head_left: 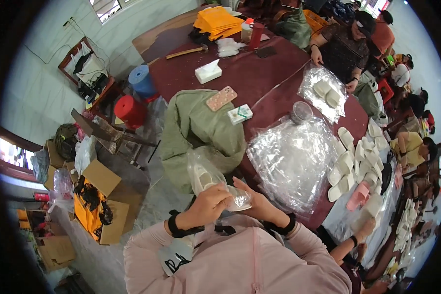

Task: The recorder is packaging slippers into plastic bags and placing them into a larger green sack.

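Just in front of my chest, a clear plastic bag [195,164] holds white slippers [202,175]. My left hand [210,203] is closed, its fingers pinching the bag near its middle. Around the lower right end of the bag, my right hand [256,203] is wrapped, with its thumb up along the side. The shiny film and my fingers partly hide the slippers. Right behind the bag lies a bulky green woven sack [179,142], with a patterned phone [221,99] and a small white-and-green box [240,114] on top of it.
Clear bags [291,164] are stacked on the dark red table [264,66], beside loose white slippers [342,171]. A tissue pack [208,72] and a hammer [185,52] lie farther back. Across the table, a person [345,49] handles bagged slippers [326,93]. An open carton [113,220] stands left.
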A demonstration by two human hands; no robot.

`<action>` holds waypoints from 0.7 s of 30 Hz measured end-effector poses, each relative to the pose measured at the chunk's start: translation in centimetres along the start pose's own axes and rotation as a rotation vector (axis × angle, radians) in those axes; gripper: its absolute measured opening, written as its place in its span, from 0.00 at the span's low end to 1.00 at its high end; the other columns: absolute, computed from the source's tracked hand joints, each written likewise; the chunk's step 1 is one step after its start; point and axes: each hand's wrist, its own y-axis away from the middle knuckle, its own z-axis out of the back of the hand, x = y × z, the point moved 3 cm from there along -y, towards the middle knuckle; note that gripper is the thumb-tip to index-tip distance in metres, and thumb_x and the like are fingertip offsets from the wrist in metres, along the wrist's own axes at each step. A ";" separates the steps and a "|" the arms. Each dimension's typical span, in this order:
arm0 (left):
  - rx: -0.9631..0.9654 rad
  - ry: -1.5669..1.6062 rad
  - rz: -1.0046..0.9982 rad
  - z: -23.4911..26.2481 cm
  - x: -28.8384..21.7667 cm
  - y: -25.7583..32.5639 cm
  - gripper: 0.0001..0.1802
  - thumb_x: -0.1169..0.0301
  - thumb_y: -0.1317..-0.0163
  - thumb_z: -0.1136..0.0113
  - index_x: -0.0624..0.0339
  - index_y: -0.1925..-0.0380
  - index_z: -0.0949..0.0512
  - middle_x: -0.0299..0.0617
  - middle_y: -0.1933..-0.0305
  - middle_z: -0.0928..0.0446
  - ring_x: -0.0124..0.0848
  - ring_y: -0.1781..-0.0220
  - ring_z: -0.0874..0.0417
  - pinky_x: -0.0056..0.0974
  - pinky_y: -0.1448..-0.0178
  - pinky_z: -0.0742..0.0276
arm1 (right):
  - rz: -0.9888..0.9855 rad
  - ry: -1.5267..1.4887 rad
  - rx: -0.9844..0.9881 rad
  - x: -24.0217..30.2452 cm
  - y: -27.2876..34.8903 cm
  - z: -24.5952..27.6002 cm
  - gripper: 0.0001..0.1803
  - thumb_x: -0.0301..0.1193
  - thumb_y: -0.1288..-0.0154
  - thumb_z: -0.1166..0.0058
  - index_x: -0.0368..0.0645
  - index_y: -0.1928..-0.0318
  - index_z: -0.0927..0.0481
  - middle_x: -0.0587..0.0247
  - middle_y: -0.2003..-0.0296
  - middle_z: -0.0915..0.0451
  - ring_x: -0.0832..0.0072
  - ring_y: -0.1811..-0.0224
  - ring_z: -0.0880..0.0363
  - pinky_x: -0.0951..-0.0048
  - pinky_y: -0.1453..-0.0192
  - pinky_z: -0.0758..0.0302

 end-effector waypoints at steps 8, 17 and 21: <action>0.064 0.103 0.019 5.3 5.9 -0.4 0.05 0.78 0.43 0.49 0.68 0.73 0.25 0.49 0.72 0.25 0.42 0.65 0.23 0.42 0.39 0.36 | 0.123 0.231 -0.051 -2.3 -5.9 -3.0 0.17 0.24 0.60 0.42 0.41 0.63 0.24 0.54 0.65 0.23 0.58 0.62 0.24 0.64 0.58 0.27; 0.044 0.462 0.424 8.5 27.2 -5.0 0.16 0.69 0.38 0.51 0.64 0.52 0.31 0.40 0.58 0.25 0.30 0.55 0.25 0.35 0.47 0.32 | -0.104 0.259 -0.230 -0.8 -4.4 2.2 0.18 0.18 0.61 0.43 0.42 0.63 0.20 0.56 0.63 0.21 0.59 0.59 0.23 0.68 0.54 0.26; 0.310 -0.016 0.305 -0.6 39.4 -7.3 0.17 0.71 0.40 0.53 0.61 0.51 0.31 0.50 0.52 0.27 0.43 0.51 0.25 0.42 0.47 0.31 | -0.226 0.170 -0.307 0.1 -1.6 4.2 0.19 0.17 0.62 0.43 0.40 0.63 0.20 0.55 0.62 0.21 0.61 0.55 0.24 0.69 0.50 0.28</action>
